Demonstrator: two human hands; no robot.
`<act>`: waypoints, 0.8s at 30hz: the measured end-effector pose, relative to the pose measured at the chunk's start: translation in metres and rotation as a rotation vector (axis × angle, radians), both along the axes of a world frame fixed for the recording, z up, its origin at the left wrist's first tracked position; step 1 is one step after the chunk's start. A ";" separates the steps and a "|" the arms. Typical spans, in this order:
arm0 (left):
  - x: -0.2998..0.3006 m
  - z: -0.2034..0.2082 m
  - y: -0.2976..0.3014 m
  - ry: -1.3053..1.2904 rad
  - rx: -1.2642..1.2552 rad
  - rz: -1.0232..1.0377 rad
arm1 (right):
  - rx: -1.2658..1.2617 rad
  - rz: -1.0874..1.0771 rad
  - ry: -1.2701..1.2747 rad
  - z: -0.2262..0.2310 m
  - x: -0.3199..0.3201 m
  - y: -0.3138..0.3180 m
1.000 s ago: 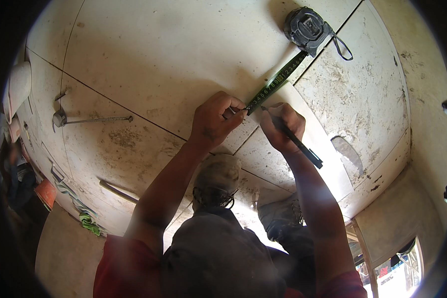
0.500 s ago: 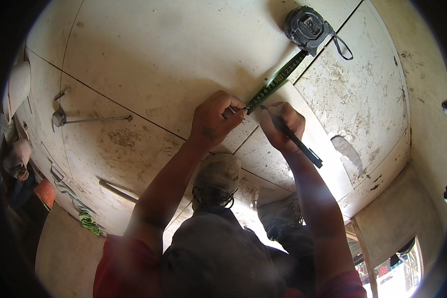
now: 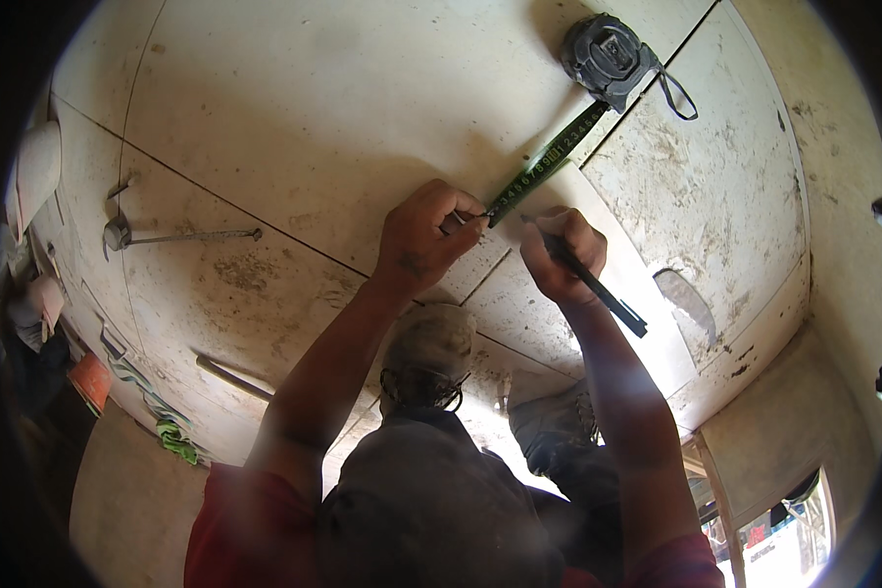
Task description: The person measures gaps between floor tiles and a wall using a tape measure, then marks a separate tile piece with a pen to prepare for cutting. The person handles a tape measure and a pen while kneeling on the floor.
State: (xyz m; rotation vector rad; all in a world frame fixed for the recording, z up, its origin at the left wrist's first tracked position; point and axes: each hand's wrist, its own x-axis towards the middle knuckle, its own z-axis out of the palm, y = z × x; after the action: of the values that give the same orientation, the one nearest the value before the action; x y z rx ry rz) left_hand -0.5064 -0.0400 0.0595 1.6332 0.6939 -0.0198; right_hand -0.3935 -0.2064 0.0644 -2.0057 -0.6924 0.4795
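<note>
A black tape measure [image 3: 610, 59] lies at the far right with a wrist strap at its side. Its green blade [image 3: 549, 162] runs out toward me over a pale panel [image 3: 625, 257]. My left hand [image 3: 429, 235] pinches the blade's near end between thumb and fingers. Closed around a black pen [image 3: 598, 284], my right hand [image 3: 564, 257] rests just right of the blade, with the pen's tip near the blade's edge and its back end pointing toward me. What lies under the fingers is hidden.
A hammer [image 3: 181, 237] lies on the dusty tiled floor [image 3: 294, 127] at the left. Nearer is a dark curved bar [image 3: 233, 377]. My shoe [image 3: 551, 431] is planted right of centre. A red-orange object [image 3: 89, 383] and green cloth [image 3: 176, 441] sit at the far left edge.
My right hand and the pen have shifted slightly right and toward me, away from the blade. My left hand and the tape measure have stayed in place.
</note>
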 end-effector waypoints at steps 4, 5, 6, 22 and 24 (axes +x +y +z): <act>0.000 -0.001 -0.001 -0.008 0.006 0.003 | 0.042 0.059 -0.029 -0.001 0.004 -0.001; -0.001 -0.001 -0.001 -0.008 0.003 0.004 | 0.054 0.056 -0.014 0.000 0.003 -0.002; -0.001 -0.001 0.000 -0.008 0.002 0.001 | 0.063 0.057 0.005 0.000 0.003 -0.002; -0.001 -0.001 0.008 -0.133 -0.215 0.098 | -0.039 0.129 -0.606 0.035 0.190 0.073; 0.001 0.003 0.013 -0.150 -0.193 0.090 | -0.238 0.181 -0.327 0.038 0.189 0.085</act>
State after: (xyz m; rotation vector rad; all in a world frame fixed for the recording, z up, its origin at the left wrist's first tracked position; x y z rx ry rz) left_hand -0.5055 -0.0269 0.0626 1.4023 0.6295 0.0976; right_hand -0.2049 -0.1212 0.1020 -2.2845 -1.0664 0.3534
